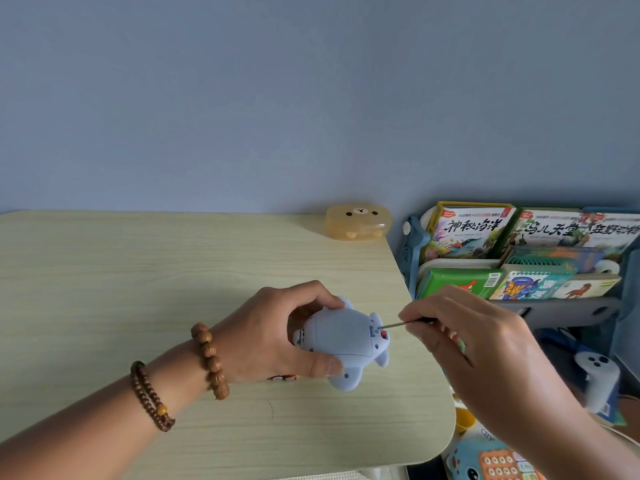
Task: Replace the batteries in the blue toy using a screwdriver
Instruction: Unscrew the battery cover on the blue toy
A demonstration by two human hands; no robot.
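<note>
Blue toy [341, 341] lay underside-up near the right edge of the surface [138, 271], gripped by the left hand [273, 334], whose fingers [311, 292] curled over its far side while the thumb clamped the near side. The right hand [460, 337], out past that same edge, pinched a thin screwdriver [393, 325] between thumb and fingertips, its tip set at a small recess beside a red spot. The step in hand looked to be loosening the battery-cover screw. Next, the tip needed to seat squarely and turn while the left hand held the toy steady. The screw head was too small to make out, and the red spot was perhaps a switch. The screwdriver's handle was hidden inside the right hand.
</note>
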